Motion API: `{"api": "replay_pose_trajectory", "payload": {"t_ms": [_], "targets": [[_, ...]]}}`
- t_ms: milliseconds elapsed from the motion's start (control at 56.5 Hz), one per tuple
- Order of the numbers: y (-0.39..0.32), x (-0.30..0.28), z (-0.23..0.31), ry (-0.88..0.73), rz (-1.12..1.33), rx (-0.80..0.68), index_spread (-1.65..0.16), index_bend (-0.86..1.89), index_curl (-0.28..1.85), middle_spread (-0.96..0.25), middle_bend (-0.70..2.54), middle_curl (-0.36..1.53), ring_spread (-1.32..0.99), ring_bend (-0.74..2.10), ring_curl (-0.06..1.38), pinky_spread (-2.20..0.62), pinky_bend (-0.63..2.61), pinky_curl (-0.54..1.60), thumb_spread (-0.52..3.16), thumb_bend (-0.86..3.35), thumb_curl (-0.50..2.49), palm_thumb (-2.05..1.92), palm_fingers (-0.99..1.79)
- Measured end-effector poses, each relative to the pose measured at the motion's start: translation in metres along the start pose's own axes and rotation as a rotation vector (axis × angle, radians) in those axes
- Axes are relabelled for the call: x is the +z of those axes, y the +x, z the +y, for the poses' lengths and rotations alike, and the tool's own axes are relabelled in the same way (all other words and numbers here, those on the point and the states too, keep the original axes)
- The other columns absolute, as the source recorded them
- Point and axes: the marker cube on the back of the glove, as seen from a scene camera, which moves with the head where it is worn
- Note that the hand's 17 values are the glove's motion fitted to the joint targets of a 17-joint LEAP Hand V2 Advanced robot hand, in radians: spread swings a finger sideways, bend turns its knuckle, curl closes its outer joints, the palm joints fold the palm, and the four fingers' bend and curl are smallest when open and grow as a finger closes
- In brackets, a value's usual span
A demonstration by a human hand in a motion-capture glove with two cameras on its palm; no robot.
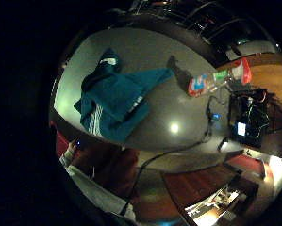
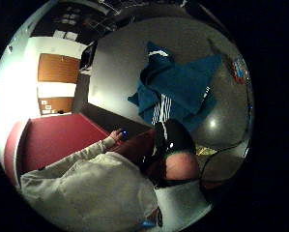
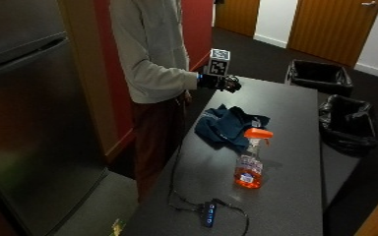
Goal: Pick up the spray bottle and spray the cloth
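On the grey table [image 3: 287, 105], the spray bottle [image 3: 250, 162] stands upright, with orange liquid in its lower part and an orange trigger head on top; take it as the landmark. Just beyond the spray bottle, toward the person, lies the blue cloth [image 3: 228, 125], crumpled in a heap with white stripes showing, close to the bottle but apparently not touching it. Farther beyond the cloth, the gloved right hand [image 3: 220, 82] hangs in the air above the table at the end of a grey sleeve, well apart from the bottle and holding nothing; its fingers look loosely curled, though the glove is too dark to read them finely. On the near side of the bottle a small hub [image 3: 207, 215] with a black cable lies on the table. The palm views agree: both look down on the cloth [image 1: 117, 101] with the bottle [image 1: 216, 80] off to one side. The step in hand appears to be the reach for the bottle, not yet begun in earnest. To do it well, the hand should pass over or around the cloth without snagging it, come at the bottle's neck just below the trigger head, and wrap the fingers there so the index finger can fall on the trigger. The bottle looks tall and narrow-based, so a sideways knock could topple it; the nozzle should end up facing the cloth.
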Motion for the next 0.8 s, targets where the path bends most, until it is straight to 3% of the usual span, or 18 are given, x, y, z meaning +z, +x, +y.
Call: {"api": "replay_pose_trajectory", "payload": {"t_ms": [71, 159, 460, 796], "targets": [[0.012, -0.001, -0.006, 0.009, 0.156, 0.076, -0.25, 0.29, 0.14, -0.02, 0.26, 0.1, 0.01, 0.18, 0.05, 0.12, 0.3, 0.11, 0.52, 0.33, 0.16, 0.6, 0.36], [-0.026, 0.002, -0.009, -0.019, -0.04, -0.013, -0.31, 0.28, 0.19, -0.04, 0.26, 0.15, 0.01, 0.18, 0.08, 0.15, 0.3, 0.16, 0.7, 0.3, 0.21, 0.64, 0.34], [-0.04, -0.004, -0.027, -0.011, -0.01, 0.025, -0.37, 0.23, 0.29, -0.04, 0.23, 0.24, 0.01, 0.18, 0.13, 0.18, 0.25, 0.23, 0.91, 0.15, 0.31, 0.71, 0.33], [-0.004, -0.006, -0.023, 0.29, -0.213, 0.281, -0.36, 0.12, 0.3, -0.05, 0.22, 0.3, 0.01, 0.21, 0.18, 0.18, 0.23, 0.28, 0.95, 0.02, 0.39, 0.78, 0.33]]}}
